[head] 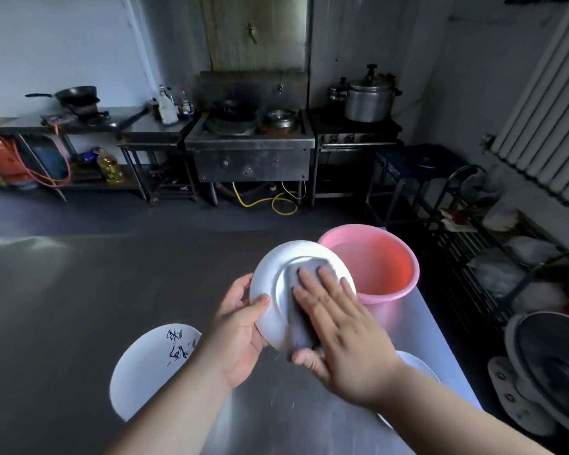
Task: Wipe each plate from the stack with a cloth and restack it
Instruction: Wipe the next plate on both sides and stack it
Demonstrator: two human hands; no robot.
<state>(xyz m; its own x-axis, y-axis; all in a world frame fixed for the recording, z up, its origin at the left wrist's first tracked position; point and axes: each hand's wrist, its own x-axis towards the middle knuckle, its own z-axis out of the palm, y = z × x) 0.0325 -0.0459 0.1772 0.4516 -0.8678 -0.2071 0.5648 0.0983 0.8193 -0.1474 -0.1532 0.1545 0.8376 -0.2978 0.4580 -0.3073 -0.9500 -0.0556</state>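
Right hand (pixel 339 326) lies flat, fingers straight & spread, pressing grey cloth (pixel 301 310) onto white plate (pixel 270 274). Left hand (pixel 240 326) grips plate's left rim, thumb on top, plate tilted above steel table (pixel 79 290), just near of pink basin (pixel 380 264). Another plate (pixel 145 359) near-left on table.

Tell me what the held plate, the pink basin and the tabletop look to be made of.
Held plate: white glazed ceramic or melamine; smooth with a soft sheen, can't tell which. Pink basin: plastic, matte, translucent glow at its rolled rim. Tabletop: stainless steel, brushed, blurry grey reflections.
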